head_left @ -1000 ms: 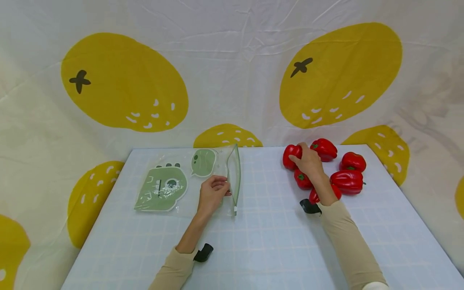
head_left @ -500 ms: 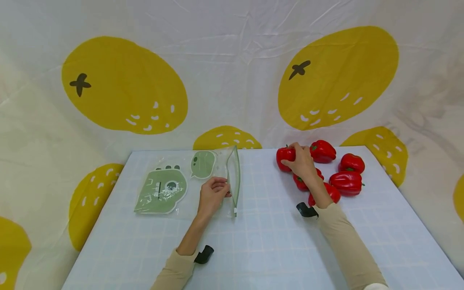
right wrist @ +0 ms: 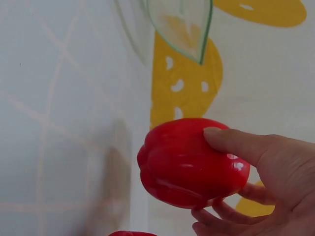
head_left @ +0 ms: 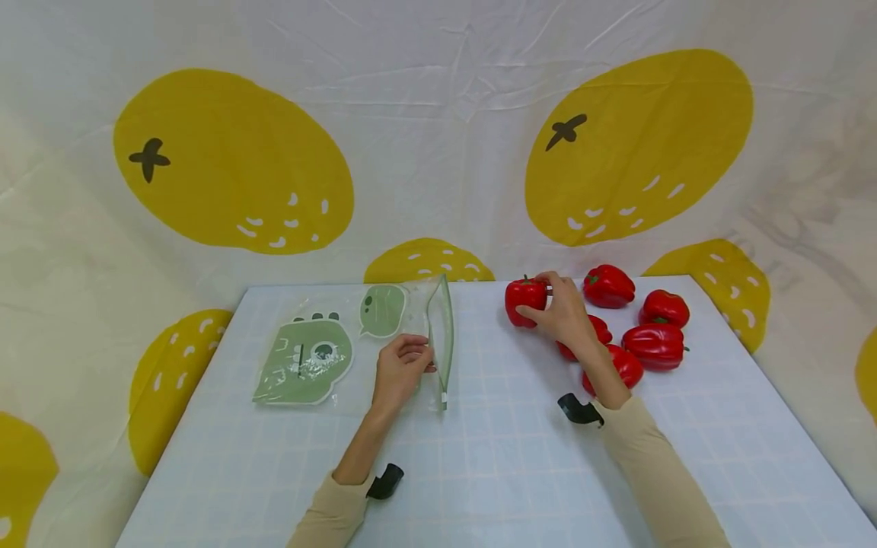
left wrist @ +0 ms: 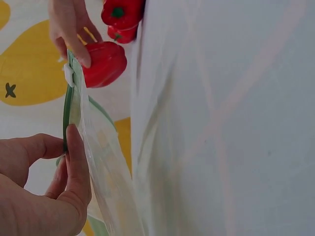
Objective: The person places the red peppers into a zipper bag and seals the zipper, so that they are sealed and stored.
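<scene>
My right hand (head_left: 563,310) grips a red bell pepper (head_left: 524,301) between thumb and fingers, its green stem upward in the head view. In the right wrist view the same bell pepper (right wrist: 189,162) is lifted off the table, its shadow beside it. A clear zip bag (head_left: 342,350) with a green cartoon dinosaur print lies flat to the left, its mouth facing right and parted. My left hand (head_left: 400,371) pinches the bag's green-edged rim (left wrist: 66,115) with thumb and fingertips, as the left wrist view shows. A white slider (left wrist: 68,74) sits on that rim.
Several more red bell peppers (head_left: 654,346) lie grouped on the right of the table, right beside my right forearm. A pale checked cloth covers the table (head_left: 479,472). Behind the far edge hangs a white curtain (head_left: 438,152) with large yellow fruit prints.
My right hand has picked the bell pepper out of the group and carried it left toward the bag's mouth. The left hand stays on the bag's rim.
</scene>
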A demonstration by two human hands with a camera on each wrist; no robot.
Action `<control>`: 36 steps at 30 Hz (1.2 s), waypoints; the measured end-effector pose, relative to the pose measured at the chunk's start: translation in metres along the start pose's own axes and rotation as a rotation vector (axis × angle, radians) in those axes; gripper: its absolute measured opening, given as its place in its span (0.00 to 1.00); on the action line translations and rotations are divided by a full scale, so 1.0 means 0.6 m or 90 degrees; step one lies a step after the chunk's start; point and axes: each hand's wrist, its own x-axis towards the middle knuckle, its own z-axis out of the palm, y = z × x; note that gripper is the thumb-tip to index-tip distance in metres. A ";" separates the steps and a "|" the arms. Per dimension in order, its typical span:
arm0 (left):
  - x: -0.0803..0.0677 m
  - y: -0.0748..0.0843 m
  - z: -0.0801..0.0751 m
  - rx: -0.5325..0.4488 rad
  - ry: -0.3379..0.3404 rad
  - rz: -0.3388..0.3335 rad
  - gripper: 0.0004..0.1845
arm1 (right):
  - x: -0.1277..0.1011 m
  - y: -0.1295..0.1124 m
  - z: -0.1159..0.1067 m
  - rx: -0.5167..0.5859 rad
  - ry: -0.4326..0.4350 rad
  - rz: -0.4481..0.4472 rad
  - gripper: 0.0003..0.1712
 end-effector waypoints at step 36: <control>-0.017 0.050 0.002 0.017 -0.032 -0.020 0.12 | -0.022 -0.041 0.069 0.404 -0.099 0.083 0.41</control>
